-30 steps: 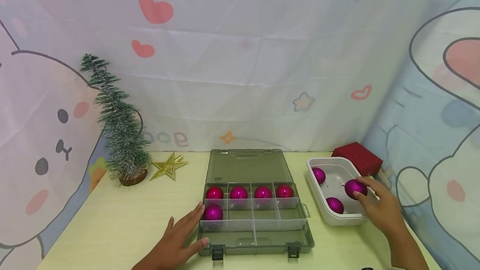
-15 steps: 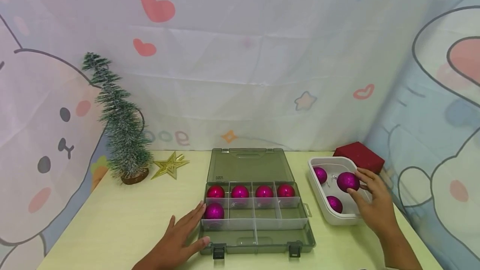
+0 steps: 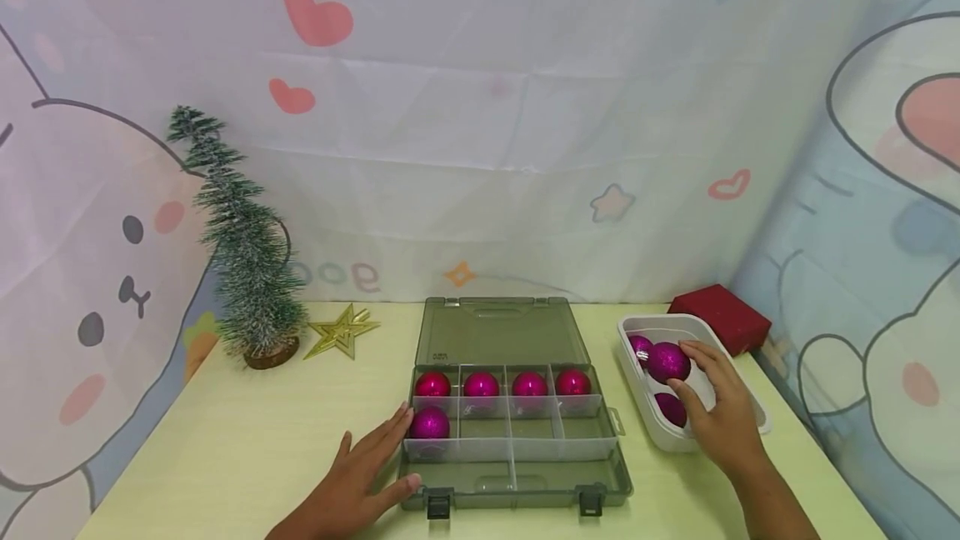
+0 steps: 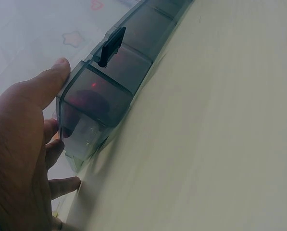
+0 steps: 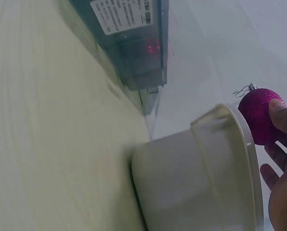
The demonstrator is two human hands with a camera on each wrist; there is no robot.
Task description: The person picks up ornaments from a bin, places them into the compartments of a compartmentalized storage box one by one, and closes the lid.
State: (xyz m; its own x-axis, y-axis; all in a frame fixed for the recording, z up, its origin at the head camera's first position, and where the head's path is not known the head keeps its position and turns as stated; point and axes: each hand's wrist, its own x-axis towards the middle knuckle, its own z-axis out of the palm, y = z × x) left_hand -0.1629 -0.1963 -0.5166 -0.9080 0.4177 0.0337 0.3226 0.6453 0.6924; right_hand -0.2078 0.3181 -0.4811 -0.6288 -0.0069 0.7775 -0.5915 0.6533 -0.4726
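My right hand (image 3: 722, 415) pinches a glittery purple Christmas ball (image 3: 668, 362) between thumb and fingers, over the white plastic tub (image 3: 678, 438). In the right wrist view the ball (image 5: 260, 114) shows a silver cap and wire hook, above the tub's rim. Two more purple balls, one at the back (image 3: 640, 347) and one nearer (image 3: 671, 410), lie in the tub. My left hand (image 3: 351, 482) rests against the left side of a grey-green divided box (image 3: 514, 497), fingers extended. Four shiny balls would be several: they fill the box's back row, and a glittery ball (image 3: 429, 422) sits at left in the middle row.
The box's lid (image 3: 501, 332) lies opened toward the wall. A gold star (image 3: 342, 332) and a small frosted tree (image 3: 251, 273) stand at the back left. Behind the tub is a dark red box (image 3: 718, 317). A printed cloth hangs behind the table.
My right hand has carried the purple ball leftward and slightly up across the tub. My left hand stays at the box's side.
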